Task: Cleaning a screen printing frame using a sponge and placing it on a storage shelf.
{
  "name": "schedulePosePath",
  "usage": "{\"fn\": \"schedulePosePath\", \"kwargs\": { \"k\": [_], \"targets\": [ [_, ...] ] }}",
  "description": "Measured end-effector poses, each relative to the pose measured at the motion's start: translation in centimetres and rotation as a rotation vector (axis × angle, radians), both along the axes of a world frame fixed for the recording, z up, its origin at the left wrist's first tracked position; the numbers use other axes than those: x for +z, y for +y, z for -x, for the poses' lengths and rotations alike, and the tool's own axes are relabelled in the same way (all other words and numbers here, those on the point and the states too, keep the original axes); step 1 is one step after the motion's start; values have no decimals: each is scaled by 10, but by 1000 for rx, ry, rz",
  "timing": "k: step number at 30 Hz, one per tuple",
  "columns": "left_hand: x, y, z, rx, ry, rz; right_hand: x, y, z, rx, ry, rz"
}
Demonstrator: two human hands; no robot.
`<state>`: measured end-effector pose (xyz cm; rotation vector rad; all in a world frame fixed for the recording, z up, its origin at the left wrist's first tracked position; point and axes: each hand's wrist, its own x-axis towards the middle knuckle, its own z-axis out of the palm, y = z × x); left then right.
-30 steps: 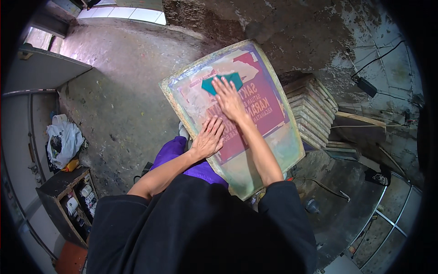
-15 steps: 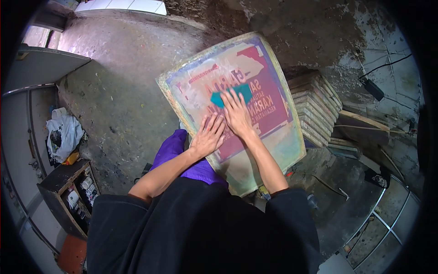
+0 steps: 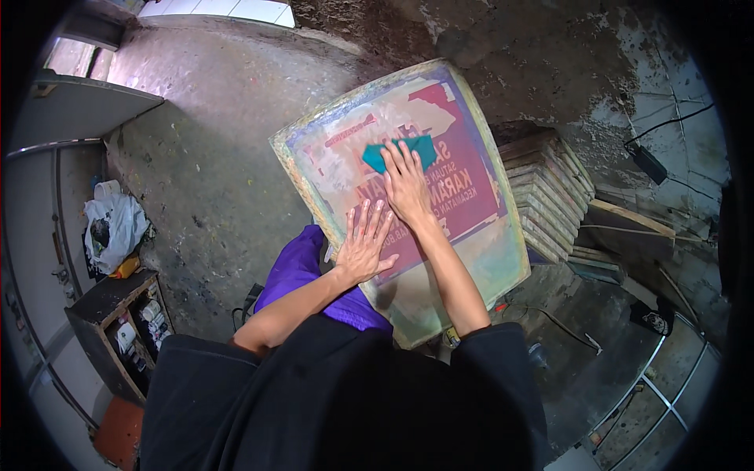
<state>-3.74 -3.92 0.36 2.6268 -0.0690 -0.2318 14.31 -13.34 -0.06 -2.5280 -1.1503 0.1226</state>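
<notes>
Covering the middle of one teal cloth (image 3: 375, 159), the right hand (image 3: 408, 183) is the nearer of two

The cloth lies directly under the fingers of the right hand, on the upper half of a framed screen (image 3: 481, 265). Its long axis runs crosswise, left to right with the right end slightly higher, roughly square to the right forearm (image 3: 452, 275), so some cloth shows on either side of the fingers. This hand is palm down, its fingers nearly straight and only slightly apart; they lie over the cloth and are not seen to close around it. Its thumb is hard to make out.

The left hand (image 3: 364, 251) is farther from the cloth: below it and to the left, it rests flat near the screen's left edge, fingers spread, with nothing visible in its grasp. The cloth is up and to the right of its fingertips, with a gap between. The screen's own long axis slants from upper left to lower right; what carries it is hidden.

Counted: two hands, one cloth, one framed screen with a patchy red panel (image 3: 473, 196). Just right of it stands one stack of frames (image 3: 542, 206), its layers too merged to count surely. Farther off are one dark cabinet (image 3: 102, 300) holding several containers (image 3: 149, 312), one white plastic bag (image 3: 118, 235) and one black box (image 3: 649, 166) on a cable.
</notes>
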Motion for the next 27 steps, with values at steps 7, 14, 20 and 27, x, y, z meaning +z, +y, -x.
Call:
{"fn": "schedulePosePath", "kwargs": {
  "k": [7,14,20,27],
  "targets": [
    [-2,-2,4,-2,20,2,-9,-17,13,41,19,-17],
    [-3,-6,-1,-2,25,-6,-8,13,-17,10,-25,-78],
    [-2,-5,6,22,25,-26,-8,-13,3,49,-20,-79],
    [4,-9,-4,29,-7,-55,-8,18,-32,58,-75,-143]
  ]
}}
